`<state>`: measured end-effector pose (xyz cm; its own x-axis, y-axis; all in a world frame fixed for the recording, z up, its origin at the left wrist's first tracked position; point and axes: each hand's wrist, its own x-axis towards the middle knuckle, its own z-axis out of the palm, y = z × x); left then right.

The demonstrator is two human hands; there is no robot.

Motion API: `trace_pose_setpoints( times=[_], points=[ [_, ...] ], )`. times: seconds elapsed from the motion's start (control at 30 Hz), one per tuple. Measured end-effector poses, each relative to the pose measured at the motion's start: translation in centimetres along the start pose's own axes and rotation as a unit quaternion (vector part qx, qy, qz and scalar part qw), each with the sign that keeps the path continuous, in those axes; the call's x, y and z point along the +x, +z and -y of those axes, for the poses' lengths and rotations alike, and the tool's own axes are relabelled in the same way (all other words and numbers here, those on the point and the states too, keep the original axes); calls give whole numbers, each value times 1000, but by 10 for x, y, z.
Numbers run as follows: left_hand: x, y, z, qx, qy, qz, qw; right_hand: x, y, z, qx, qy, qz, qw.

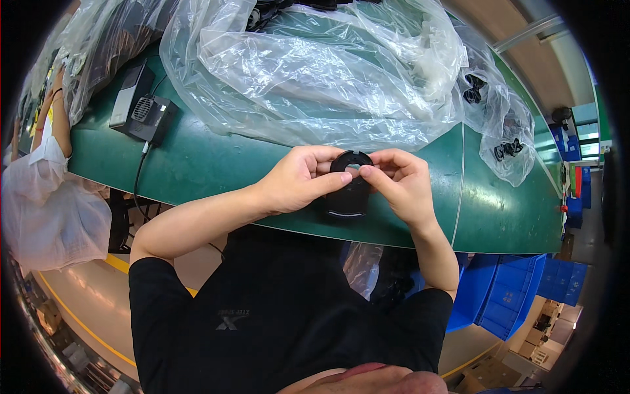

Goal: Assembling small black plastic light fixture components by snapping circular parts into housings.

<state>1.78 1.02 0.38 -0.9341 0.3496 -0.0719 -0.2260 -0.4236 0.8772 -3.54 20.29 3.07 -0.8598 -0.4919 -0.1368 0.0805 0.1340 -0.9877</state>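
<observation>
Both hands meet over the near edge of the green worktop (197,164), pinching a round black plastic part (350,187) between them. Her or his left hand (298,180) curls around its left rim, thumb laid across the top; the right hand (400,184) grips the right rim with fingertips closed on it. Beyond the hands lies crumpled clear plastic sheeting (328,65); a black box-shaped device (141,105) sits far left.

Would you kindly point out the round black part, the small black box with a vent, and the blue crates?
round black part (350,190), head view, its side wall
black box (143,110), head view, vented face
blue crates (508,289), head view, front wall
</observation>
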Motion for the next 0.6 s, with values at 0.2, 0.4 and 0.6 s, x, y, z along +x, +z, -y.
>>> trace_pose_setpoints(
  times=[0.2,0.4,0.6],
  points=[
    [3,1,-1,10,-20,18,1000,2,-10,-2,37,28,37,998],
    [1,0,-7,58,-34,4,998,1,-11,-1,20,15,63,998],
    [0,-5,2,72,-57,-27,995,-3,-45,9,5,-2,35,999]
  ],
)
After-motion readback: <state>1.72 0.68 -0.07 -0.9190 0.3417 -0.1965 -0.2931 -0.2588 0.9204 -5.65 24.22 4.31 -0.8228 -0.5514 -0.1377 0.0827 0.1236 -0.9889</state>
